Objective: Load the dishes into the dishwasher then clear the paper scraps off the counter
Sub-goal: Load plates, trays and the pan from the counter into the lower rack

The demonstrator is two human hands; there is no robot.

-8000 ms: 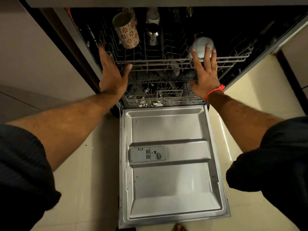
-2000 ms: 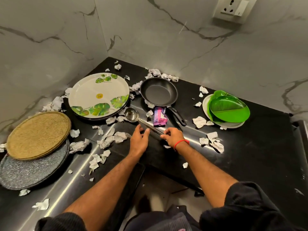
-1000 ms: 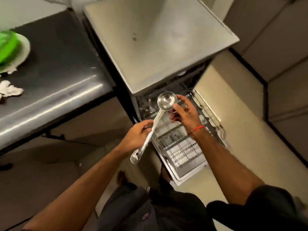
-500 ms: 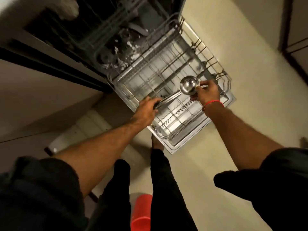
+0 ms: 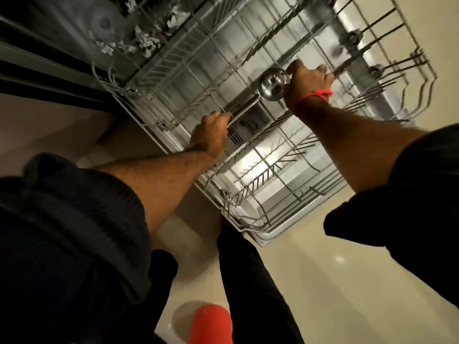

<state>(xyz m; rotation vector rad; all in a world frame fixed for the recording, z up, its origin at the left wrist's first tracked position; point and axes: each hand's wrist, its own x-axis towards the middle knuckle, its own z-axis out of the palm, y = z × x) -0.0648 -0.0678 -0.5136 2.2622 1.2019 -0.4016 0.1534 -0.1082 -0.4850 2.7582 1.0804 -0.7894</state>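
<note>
Here I see both hands down over the pulled-out lower rack [image 5: 248, 175] of the dishwasher, carrying a steel ladle [image 5: 272, 83] between them. My left hand [image 5: 211, 131] is clenched around the end of the ladle's handle, fingers curled under it, near the left side of the rack. My right hand [image 5: 308, 81] grips at the bowl end, fingers curled by the rim of the bowl, with a red thread [image 5: 314, 95] around the wrist. The ladle lies nearly level, running from lower left up to the right, its shiny round bowl facing me. It sits just above the rack's wire tines; I cannot tell whether it already touches them.

The rack is grey wire, stretched out over the open dishwasher door [image 5: 268, 194], whose bright metal panel shows through the wires. In the part I can see, the ladle is the only dish over the rack. Beyond the rack, inside the dark tub at the upper left, white paper scraps [image 5: 144, 40] lie scattered along the bottom.

Dark sleeves are pushed up on both forearms. Below, dark trouser legs [image 5: 248, 281] stand on the pale tiled floor [image 5: 335, 281], just beside the door's near corner. A red rounded object [image 5: 211, 324] sits at the bottom edge; what it is I cannot tell.
</note>
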